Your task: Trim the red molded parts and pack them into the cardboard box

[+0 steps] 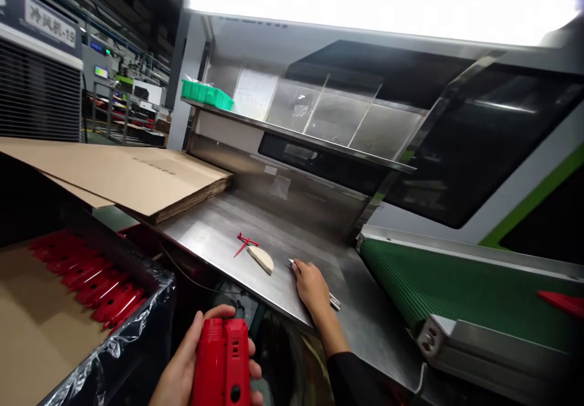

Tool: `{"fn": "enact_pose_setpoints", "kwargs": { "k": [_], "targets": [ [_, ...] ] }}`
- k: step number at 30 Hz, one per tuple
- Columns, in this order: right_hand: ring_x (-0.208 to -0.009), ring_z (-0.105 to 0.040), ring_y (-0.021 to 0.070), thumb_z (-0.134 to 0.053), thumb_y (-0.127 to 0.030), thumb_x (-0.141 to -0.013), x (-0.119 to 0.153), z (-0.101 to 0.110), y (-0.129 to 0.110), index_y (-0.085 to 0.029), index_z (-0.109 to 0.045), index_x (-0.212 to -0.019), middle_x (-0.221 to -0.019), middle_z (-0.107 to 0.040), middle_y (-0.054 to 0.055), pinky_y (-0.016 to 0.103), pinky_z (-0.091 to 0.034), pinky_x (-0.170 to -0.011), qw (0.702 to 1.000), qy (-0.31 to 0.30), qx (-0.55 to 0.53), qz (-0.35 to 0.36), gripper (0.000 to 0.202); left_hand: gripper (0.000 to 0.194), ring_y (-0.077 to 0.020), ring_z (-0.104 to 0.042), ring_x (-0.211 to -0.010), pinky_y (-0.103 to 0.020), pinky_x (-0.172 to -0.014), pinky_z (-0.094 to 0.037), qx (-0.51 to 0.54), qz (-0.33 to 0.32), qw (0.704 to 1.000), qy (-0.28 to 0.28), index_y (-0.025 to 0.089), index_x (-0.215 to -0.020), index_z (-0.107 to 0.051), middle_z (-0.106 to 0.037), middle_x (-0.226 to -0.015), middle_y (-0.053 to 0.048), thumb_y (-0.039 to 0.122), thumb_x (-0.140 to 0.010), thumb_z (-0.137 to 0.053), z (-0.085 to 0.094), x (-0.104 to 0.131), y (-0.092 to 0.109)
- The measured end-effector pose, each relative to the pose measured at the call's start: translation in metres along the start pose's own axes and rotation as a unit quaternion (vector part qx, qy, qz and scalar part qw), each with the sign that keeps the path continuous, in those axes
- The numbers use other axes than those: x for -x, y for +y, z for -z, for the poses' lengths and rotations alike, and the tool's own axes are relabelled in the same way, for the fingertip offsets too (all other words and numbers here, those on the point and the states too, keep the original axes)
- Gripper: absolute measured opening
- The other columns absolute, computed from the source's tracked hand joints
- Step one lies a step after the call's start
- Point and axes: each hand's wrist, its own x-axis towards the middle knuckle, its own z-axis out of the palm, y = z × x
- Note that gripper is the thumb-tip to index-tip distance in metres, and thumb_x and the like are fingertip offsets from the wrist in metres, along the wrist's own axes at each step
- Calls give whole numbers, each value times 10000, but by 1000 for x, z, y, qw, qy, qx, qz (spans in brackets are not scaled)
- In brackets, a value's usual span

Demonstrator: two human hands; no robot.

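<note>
My left hand (182,357) is wrapped round a red plastic part (222,360) at the bottom centre, in front of the table edge. Over the metal table (201,229), my right hand (311,284) has its fingers closed on a small pointed tool (291,262), whose tip shows beyond the fingertips. To the left of that hand lies a pale half-round pad (261,259). Thin red plastic scraps (246,241) touch or nearly touch the pad. A slim metallic item (334,301) lies on the table beside my right wrist.
Stacked cardboard (173,181) covers the table's left end. Lower left, a lined box (155,302) holds several red parts (100,290). A green conveyor (447,284) carrying a red part (561,301) stands right. A shelf with a green bin (207,94) spans the back.
</note>
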Motion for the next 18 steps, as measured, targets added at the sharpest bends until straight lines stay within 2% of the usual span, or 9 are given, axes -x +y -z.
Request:
{"fn": "enact_pose_setpoints", "kwargs": {
  "k": [3, 6, 9, 13, 16, 18],
  "targets": [
    [-914, -615, 174, -463, -412, -942, 0, 3, -1, -188, -566, -1154, -1003, -634, 44, 409, -517, -835, 1000, 5, -23, -2, 326, 375, -302, -661, -695, -461, -612, -507, -23, -9, 1000, 12, 220, -1290, -358, -685, -797, -126, 382, -954, -315, 3, -3, 2],
    [-871, -616, 167, -419, -406, -959, 15, 14, -15, -179, -576, -1143, -968, -637, 42, 400, -517, -812, 997, 27, -70, 13, 331, 319, -308, -654, -661, -427, -558, -489, -10, -4, 1000, 7, 228, -1186, -454, -679, -777, -122, 398, -953, -318, 7, -6, 2],
    [-969, -611, 157, -349, -409, -981, 56, 28, -44, -212, -553, -1206, -1051, -645, 46, 345, -495, -870, 985, 49, -150, 75, 362, 279, -330, -677, -692, -453, -608, -508, 28, 6, 999, 24, 203, -1006, -528, -690, -803, -135, 433, -932, -388, 7, -4, 7],
    [-1095, -586, 112, -386, -407, -970, 128, 49, -81, -329, -525, -1246, -1168, -630, -10, 210, -464, -909, 954, 37, -251, 157, 319, 272, -312, -691, -784, -441, -705, -527, 38, -7, 995, 92, 183, -967, -544, -695, -894, -138, 442, -897, -502, 2, 2, 16],
    [-947, -628, 101, -428, -359, -962, 165, 64, -98, -358, -471, -1310, -995, -628, -16, 189, -496, -798, 934, 22, -301, 192, 350, 297, -241, -668, -717, -352, -630, -513, 18, -34, 998, 57, 194, -938, -575, -674, -888, -93, 456, -926, -436, 4, 4, 14],
    [-794, -625, 110, -422, -371, -962, 178, 72, -107, -349, -430, -1355, -879, -593, -12, 214, -507, -680, 936, 30, -283, 208, 394, 331, -188, -634, -631, -299, -584, -484, -3, -26, 999, 24, 215, -925, -588, -652, -806, -48, 481, -938, -390, 6, 5, 10]
  ]
}}
